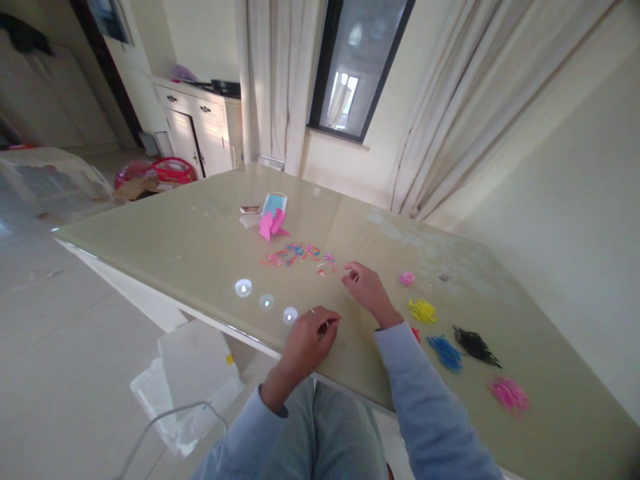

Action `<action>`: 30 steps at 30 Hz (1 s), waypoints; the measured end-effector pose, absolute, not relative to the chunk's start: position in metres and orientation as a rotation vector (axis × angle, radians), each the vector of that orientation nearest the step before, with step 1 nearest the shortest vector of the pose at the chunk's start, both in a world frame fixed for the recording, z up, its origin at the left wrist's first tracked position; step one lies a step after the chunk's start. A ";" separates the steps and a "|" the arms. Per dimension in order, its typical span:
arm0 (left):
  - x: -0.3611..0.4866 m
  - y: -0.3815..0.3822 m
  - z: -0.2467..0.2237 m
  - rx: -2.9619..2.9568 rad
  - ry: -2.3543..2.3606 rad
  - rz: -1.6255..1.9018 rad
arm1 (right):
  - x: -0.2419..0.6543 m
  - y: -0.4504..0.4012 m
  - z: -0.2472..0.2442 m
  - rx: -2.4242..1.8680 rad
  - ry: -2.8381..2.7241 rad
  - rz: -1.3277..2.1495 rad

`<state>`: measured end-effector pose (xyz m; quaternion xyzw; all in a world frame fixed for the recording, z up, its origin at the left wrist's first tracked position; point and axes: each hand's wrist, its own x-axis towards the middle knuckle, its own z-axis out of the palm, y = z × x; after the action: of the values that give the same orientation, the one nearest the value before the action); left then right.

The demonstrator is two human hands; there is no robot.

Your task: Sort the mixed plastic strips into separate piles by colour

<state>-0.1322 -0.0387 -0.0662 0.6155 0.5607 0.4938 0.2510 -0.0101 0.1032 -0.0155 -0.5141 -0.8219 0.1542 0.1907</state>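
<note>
My left hand (311,339) is closed over the table's near edge, thumb and forefinger pressed together in a pinch; anything between them is too small to make out. Farther forward and to the right, my right hand (369,289) is also closed, fingers curled toward the thumb, its contents hidden. Just beyond the right hand's fingertips lies a loose scatter of small mixed-colour bands (297,252). Right of my right forearm are sorted heaps: yellow (423,311), blue (445,353), black (476,345) and pink (509,393). A red heap (415,334) is partly hidden by the sleeve.
On the glossy table (200,227) lie a blue face mask (275,203), folded pink paper (271,225), and a small pink bundle (407,278). Lamp reflections show left of my left hand. A white cabinet (200,123) and curtains stand behind; a white box (195,367) is on the floor.
</note>
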 end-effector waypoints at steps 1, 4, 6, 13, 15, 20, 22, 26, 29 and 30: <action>-0.132 -0.039 -0.067 1.670 1.525 1.352 | -0.017 0.115 -0.018 -1.475 -2.312 0.414; -0.132 -0.038 -0.068 1.668 1.529 1.365 | -0.032 0.141 -0.027 -1.534 -2.347 0.368; -0.132 -0.038 -0.068 1.669 1.532 1.368 | -0.037 0.149 -0.032 -1.543 -2.387 0.357; -0.132 -0.038 -0.068 1.670 1.519 1.372 | -0.042 0.156 -0.040 -1.553 -2.446 0.357; -0.132 -0.038 -0.068 1.670 1.525 1.371 | -0.042 0.158 -0.040 -1.558 -2.450 0.363; -0.132 -0.038 -0.068 1.665 1.528 1.366 | -0.044 0.163 -0.042 -1.573 -2.459 0.387; -0.133 -0.037 -0.068 1.669 1.528 1.369 | -0.044 0.164 -0.044 -1.580 -2.448 0.398; -0.132 -0.036 -0.070 1.663 1.538 1.377 | -0.044 0.162 -0.047 -1.575 -2.394 0.440; -0.132 -0.036 -0.072 1.665 1.543 1.383 | -0.041 0.160 -0.045 -1.546 -2.330 0.494; -0.132 -0.036 -0.072 1.667 1.544 1.383 | -0.040 0.158 -0.043 -1.532 -2.306 0.518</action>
<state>-0.1317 -0.0364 -0.0719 0.6087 0.5635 0.5050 0.2385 -0.0404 0.1582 -0.0431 -0.5367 -0.8079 0.1816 0.1618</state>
